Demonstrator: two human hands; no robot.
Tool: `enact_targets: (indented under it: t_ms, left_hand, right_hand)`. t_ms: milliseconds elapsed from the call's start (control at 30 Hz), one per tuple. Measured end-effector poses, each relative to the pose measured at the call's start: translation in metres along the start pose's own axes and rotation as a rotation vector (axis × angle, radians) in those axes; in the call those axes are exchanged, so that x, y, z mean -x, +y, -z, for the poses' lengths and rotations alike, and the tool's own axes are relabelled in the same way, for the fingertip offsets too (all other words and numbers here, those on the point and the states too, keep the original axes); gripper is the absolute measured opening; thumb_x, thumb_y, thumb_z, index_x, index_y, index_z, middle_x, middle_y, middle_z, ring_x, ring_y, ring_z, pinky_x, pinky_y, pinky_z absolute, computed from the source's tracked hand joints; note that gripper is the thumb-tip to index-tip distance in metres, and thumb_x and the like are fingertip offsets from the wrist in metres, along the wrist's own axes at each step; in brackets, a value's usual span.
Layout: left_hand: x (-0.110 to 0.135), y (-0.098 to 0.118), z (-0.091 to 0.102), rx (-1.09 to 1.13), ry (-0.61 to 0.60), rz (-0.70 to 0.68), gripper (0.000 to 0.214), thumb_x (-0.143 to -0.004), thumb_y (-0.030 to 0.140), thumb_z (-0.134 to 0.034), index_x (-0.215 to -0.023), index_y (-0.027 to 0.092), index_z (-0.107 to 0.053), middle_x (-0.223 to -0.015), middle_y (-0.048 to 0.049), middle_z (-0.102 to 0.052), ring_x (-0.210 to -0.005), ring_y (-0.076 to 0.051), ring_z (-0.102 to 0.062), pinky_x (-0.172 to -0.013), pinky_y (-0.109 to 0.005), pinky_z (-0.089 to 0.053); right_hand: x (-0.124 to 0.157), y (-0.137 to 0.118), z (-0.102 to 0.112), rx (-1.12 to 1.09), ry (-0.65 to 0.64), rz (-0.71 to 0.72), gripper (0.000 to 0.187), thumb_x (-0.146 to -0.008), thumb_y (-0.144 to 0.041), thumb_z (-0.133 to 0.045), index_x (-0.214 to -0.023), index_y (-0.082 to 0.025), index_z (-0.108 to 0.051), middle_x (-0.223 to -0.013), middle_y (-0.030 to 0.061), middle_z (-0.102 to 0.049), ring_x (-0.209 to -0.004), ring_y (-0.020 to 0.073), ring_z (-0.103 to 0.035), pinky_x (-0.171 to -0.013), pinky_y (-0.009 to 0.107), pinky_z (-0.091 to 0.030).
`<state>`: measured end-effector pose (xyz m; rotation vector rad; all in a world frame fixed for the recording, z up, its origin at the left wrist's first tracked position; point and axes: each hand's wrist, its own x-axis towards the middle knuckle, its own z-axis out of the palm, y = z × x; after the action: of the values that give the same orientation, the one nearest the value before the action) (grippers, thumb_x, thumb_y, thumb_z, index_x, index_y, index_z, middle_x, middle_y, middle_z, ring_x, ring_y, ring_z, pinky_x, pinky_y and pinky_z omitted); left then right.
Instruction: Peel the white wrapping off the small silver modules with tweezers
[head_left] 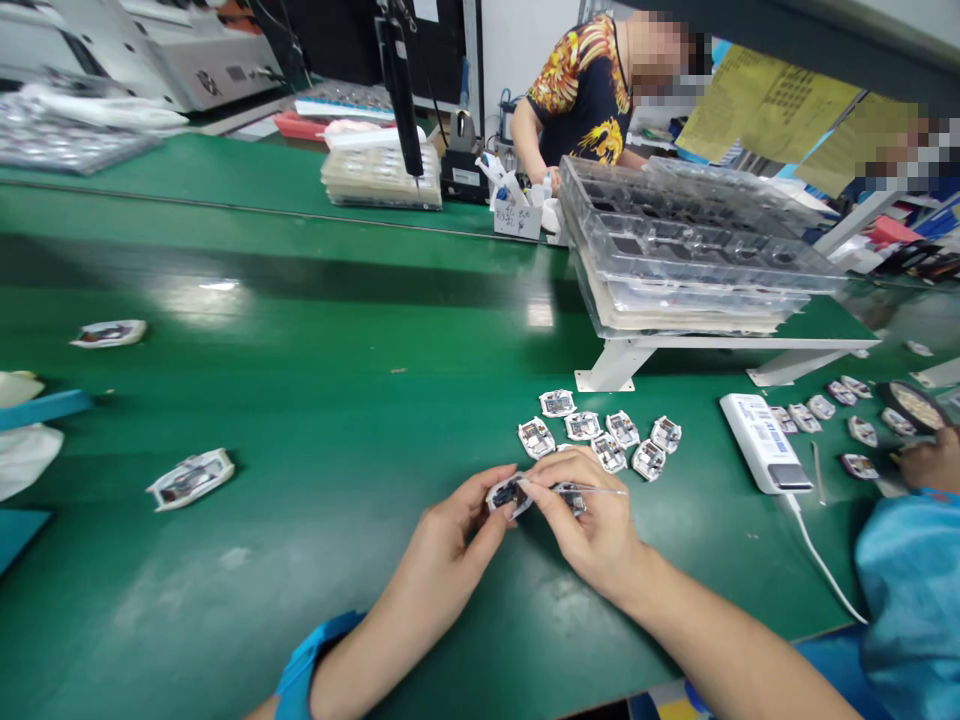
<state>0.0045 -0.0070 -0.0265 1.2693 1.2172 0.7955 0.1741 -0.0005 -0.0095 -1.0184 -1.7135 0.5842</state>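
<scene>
My left hand [466, 525] pinches a small white housing with dark electronics inside [508, 495] between thumb and fingers, above the green bench. My right hand [589, 515] is closed, its thumb and index fingertips at the right edge of that housing. A thin, pale, stick-like tool [606, 491] pokes out of the right hand towards the right; its tip is hidden by the fingers. Another small housing [571, 498] shows between the right hand's fingers, and I cannot tell whether it is held or lies behind. Just beyond my hands lie several similar open housings [583, 426].
Two more housings [193, 478] [112, 334] lie on the left. Clear plastic trays [697, 250] are stacked on a white-legged stand [611, 366]. A white device [763, 440] with a cable lies right, near a co-worker's blue sleeve [911, 590]. An electric screwdriver [400, 95] hangs at the back.
</scene>
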Motion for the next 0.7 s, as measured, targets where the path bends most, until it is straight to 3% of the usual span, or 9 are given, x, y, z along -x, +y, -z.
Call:
enact_targets:
  t_ms: [167, 367, 700]
  left_hand:
    - [-0.002, 0.004, 0.0, 0.05, -0.006, 0.044, 0.045, -0.08, 0.039, -0.063, -0.119, 0.015, -0.062, -0.097, -0.0102, -0.075, -0.083, -0.025, -0.069, -0.068, -0.032, -0.051]
    - [-0.002, 0.02, 0.002, 0.218, -0.026, 0.102, 0.044, -0.076, 0.036, -0.068, -0.112, 0.013, -0.062, -0.074, -0.0027, -0.07, -0.064, -0.016, -0.059, -0.059, -0.027, -0.046]
    - [-0.002, 0.021, 0.004, 0.352, -0.031, 0.148, 0.04, -0.075, 0.033, -0.07, -0.109, 0.012, -0.066, -0.075, -0.003, -0.069, -0.066, -0.016, -0.056, -0.06, -0.027, -0.042]
  right_hand:
    - [0.0, 0.0, 0.001, 0.013, 0.005, 0.012, 0.011, -0.089, -0.011, -0.061, -0.089, -0.022, -0.063, -0.083, 0.0046, -0.074, -0.079, 0.0198, -0.07, -0.077, 0.037, -0.051]
    - [-0.001, 0.0, 0.001, -0.093, 0.071, -0.043, 0.01, -0.087, -0.012, -0.064, -0.087, -0.021, -0.065, -0.082, 0.004, -0.074, -0.08, 0.0198, -0.07, -0.078, 0.038, -0.052]
    - [-0.001, 0.0, 0.001, -0.205, 0.061, -0.12, 0.009, -0.086, -0.013, -0.068, -0.086, -0.022, -0.067, -0.083, 0.0028, -0.074, -0.08, 0.0189, -0.07, -0.078, 0.036, -0.053]
